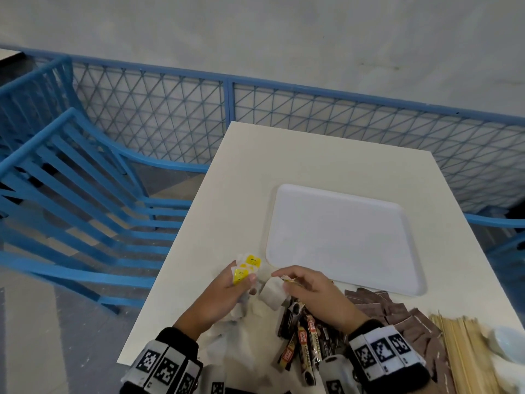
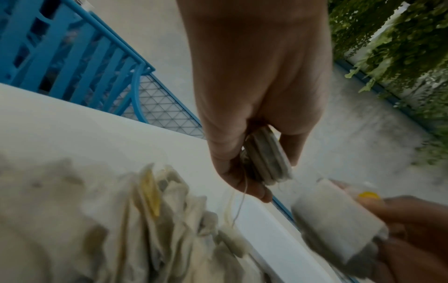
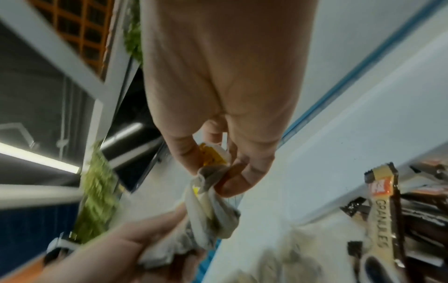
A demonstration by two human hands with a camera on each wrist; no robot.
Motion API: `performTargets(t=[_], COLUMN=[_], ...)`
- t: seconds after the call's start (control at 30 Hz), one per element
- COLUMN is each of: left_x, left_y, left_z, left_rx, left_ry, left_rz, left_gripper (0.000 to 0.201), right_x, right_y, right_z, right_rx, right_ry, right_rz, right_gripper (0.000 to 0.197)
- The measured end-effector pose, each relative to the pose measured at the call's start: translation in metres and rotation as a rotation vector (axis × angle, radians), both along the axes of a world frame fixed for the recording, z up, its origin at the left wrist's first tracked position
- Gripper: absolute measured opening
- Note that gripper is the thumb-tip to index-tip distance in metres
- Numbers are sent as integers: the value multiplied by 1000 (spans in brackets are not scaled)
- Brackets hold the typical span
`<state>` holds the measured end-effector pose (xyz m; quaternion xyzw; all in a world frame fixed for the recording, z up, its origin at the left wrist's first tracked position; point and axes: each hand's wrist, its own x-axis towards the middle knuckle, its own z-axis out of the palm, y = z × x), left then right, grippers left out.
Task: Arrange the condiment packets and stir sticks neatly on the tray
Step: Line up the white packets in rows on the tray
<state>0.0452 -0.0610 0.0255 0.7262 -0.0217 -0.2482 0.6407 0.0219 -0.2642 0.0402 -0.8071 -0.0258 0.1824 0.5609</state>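
The flat white plastic tray (image 1: 345,240) lies on the cream tabletop (image 1: 312,155) with nothing in it. Everything to be sorted sits at the near edge. The left hand (image 1: 224,294) grips a small stack of white tea bags with yellow tags (image 1: 246,269), held just off the tray's near left corner. The right hand (image 1: 312,291) pinches one more white tea bag (image 1: 272,292) by its tag, right beside the left hand. Under both hands is a loose heap of white tea bags (image 1: 227,336). To its right lie dark coffee stick sachets (image 1: 305,336), then brown paper packets (image 1: 403,317), then a bundle of pale wooden stir sticks (image 1: 466,351) beside a white rounded object (image 1: 508,342) at the edge of view. Blue slatted chairs (image 1: 74,194) and a blue mesh fence (image 1: 176,115) stand beyond the tabletop.
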Motion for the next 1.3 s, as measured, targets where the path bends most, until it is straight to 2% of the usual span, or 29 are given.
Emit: performTargets(t=[0.17, 0.3, 0.37, 0.47, 0.67, 0.8, 0.93, 1.03, 1.13, 1.23, 1.3], left_x=[4, 6, 7, 8, 10, 9, 14, 21, 34, 50, 61], left_y=[-31, -55, -65, -79, -107, -114, -111, -103, -94, -83, -77], left_z=[10, 17, 19, 17, 16, 15, 8, 3, -1, -1, -1], left_rx=[-93, -256, -257, -179, -189, -130, -88, -66, -57, -64, -59], left_ry=[112, 289, 269, 183, 114, 75, 55, 78, 72, 39, 28], left_rz=[-35, 8, -24, -75, 7, 82, 253, 345, 389, 421, 412], left_gripper=[19, 26, 33, 53, 48, 44, 31, 31, 33, 27, 31], right_x=[-2, 0, 2, 6, 18, 34, 53, 67, 83, 103, 118], right_y=[-17, -32, -41, -54, -84, -107, -123, -125, -118, -107, -99], right_z=[4, 4, 5, 7, 14, 12, 0, -14, -25, -40, -49], right_rx=[271, 319, 319, 366, 546, 538, 527, 495, 358, 173, 91], right_ry=[91, 73, 53, 58, 130, 160, 273, 324, 305, 275, 256], right_rz=[-67, -192, -259, -300, -371, -397, -342, -340, -413, -483, -508], right_gripper=[19, 9, 9, 10, 14, 12, 11, 26, 33, 33, 31])
